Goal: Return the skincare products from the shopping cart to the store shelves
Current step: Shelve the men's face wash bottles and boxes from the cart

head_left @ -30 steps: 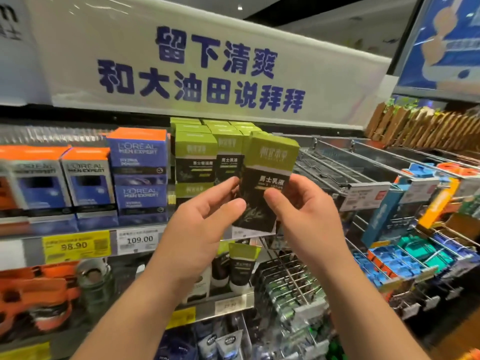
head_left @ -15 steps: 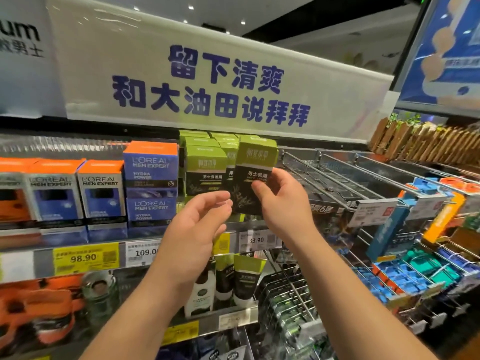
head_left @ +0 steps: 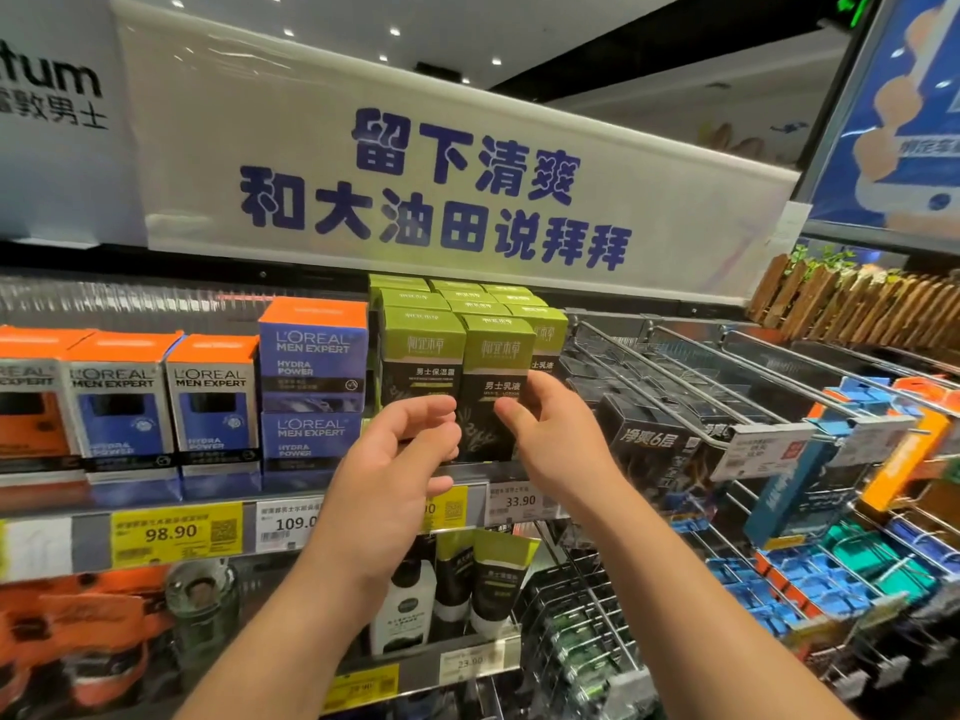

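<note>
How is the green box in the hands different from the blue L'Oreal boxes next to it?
The green box is green on top and black below; the L'Oreal boxes are blue with an orange top. The green box is one tall narrow box; the L'Oreal boxes are squatter, stacked two high. The right hand and left hand touch the green box; nobody touches the L'Oreal boxes. Both stand upright on the same shelf.

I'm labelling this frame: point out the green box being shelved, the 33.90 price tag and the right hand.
green box (head_left: 496, 356), head view, green upper front panel.
33.90 price tag (head_left: 519, 501), head view, printed price.
right hand (head_left: 558, 444), head view, back of hand.
</note>
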### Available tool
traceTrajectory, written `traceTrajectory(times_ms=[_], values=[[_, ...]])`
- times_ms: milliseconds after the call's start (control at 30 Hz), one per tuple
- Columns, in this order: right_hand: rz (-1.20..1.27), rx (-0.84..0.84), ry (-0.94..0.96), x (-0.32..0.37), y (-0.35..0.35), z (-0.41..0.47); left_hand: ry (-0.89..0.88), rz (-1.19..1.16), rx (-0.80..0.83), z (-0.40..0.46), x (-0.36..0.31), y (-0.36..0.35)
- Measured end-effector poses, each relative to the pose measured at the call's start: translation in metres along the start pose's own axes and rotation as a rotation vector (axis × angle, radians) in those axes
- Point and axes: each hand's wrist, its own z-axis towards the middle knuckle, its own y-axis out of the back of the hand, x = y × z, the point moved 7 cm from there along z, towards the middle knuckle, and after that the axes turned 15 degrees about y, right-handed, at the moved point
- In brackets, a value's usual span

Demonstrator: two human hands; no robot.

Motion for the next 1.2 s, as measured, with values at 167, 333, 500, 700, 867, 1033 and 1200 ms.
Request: traceTrajectory(times_ms=[167, 333, 500, 700, 867, 1033, 1200], values=[[-0.023, 0.026, 0.006, -0.002, -0.003, 0.002, -0.004, 0.001, 0.011, 0.002, 0.0, -0.001], [-0.02, 0.035, 0.02, 0.0, -0.004, 0.001, -0.02, 0.012, 0.014, 0.004, -0.002, -0.001], [-0.025, 0.035, 0.044, 0.002, 0.0, -0.002, -0.021, 0.001, 0.016, 0.003, 0.0, -0.002], [0.036, -0.183, 0.008, -0.004, 0.016, -0.019, -0.021, -0.034, 0.105, -0.004, -0.001, -0.012], [-0.011, -0.308, 0.182, 0.004, 0.028, -0.054, -0.019, 0.016, 0.234, -0.011, 0.006, -0.032], [-0.055, -0.372, 0.22, -0.007, 0.051, -0.097, 0.011, 0.056, 0.332, -0.017, 0.021, -0.063], [-0.006, -0.379, 0.089, -0.04, 0.079, -0.149, 0.108, 0.067, 0.429, -0.024, 0.052, -0.108]])
